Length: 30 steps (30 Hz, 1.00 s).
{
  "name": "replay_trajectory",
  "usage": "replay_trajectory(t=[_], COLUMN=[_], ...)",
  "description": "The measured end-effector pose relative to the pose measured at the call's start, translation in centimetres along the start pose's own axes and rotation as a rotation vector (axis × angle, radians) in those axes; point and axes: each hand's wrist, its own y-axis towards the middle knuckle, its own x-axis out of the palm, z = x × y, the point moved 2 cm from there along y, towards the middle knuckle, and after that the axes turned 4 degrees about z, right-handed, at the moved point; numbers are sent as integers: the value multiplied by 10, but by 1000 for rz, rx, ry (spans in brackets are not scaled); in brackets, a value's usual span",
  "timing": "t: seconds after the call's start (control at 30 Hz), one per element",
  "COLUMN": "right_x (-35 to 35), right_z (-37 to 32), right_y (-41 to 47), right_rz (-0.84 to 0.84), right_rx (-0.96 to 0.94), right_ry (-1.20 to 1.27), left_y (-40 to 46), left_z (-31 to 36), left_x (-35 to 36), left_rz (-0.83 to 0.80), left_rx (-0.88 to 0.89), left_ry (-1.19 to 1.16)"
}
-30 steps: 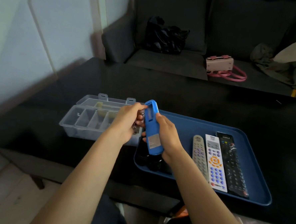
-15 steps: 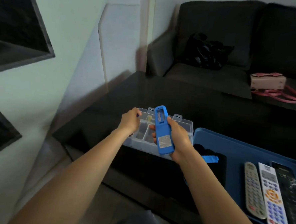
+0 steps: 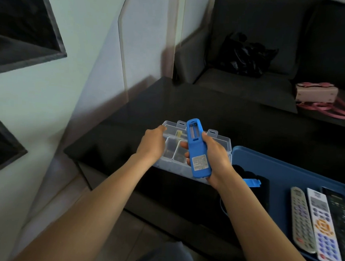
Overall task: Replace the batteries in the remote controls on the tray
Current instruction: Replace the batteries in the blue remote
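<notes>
- The right hand (image 3: 216, 155) holds the blue remote (image 3: 197, 152), back open.
- The left hand (image 3: 152, 144) reaches into the clear box (image 3: 221, 141); its fingers are hidden, so I cannot tell.

A home living room: a dark sofa (image 3: 251, 78) holding a pink handbag (image 3: 319, 95) stands behind a low black counter (image 3: 189, 107).

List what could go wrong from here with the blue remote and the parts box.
1. The clear parts box sits at the table's near edge; the left hand reaching in might nudge it off.
2. The blue remote has its compartment uncovered, held only by the right hand; it could slip.
3. The loose blue cover on the tray could get mislaid.
</notes>
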Motion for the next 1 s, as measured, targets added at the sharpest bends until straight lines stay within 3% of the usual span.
replay_trajectory(t=[0.17, 0.3, 0.47, 0.63, 0.77, 0.87, 1.0], right_x=[-4, -27, -64, -89, -102, -112, -120], right_z=[-1, -7, -17, -21, -19, -15, -8], right_y=[-6, -12, -15, -5, 3, 12, 17], right_rz=[18, 67, 157, 187, 199, 214, 202], right_rx=[-29, -52, -68, -78, -87, -90, -88], right_ry=[12, 70, 110, 108, 130, 164, 205], left_y=[-14, -29, -36, -23, -21, -21, -20], left_z=[20, 48, 87, 108, 124, 131, 135], left_x=[-6, -3, 20, 60, 69, 80, 86], left_rz=[24, 125, -23, -249, -234, -266, -274], left_rx=[-19, 182, 443, 437, 592, 612, 532], left_ry=[130, 38, -103, 199, 458, 690, 606])
